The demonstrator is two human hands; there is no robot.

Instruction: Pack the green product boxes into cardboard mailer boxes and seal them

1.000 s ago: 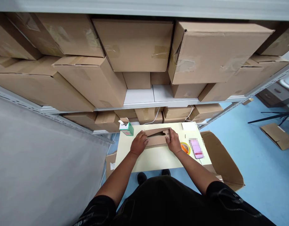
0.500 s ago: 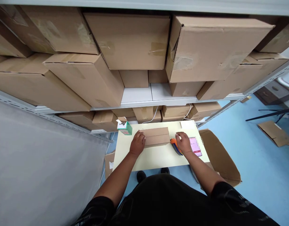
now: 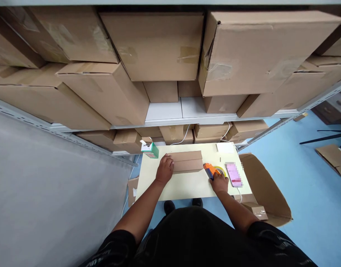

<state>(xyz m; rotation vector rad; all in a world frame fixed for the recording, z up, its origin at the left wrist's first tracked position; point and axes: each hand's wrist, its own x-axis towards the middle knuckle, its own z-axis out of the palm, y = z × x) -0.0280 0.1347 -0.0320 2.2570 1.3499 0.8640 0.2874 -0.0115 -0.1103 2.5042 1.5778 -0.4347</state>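
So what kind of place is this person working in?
Most likely a warehouse or stockroom packing station. Metal shelving is stacked with taped cardboard boxes. On the small table, the left hand steadies a small carton, and the right hand holds an orange tape dispenser.
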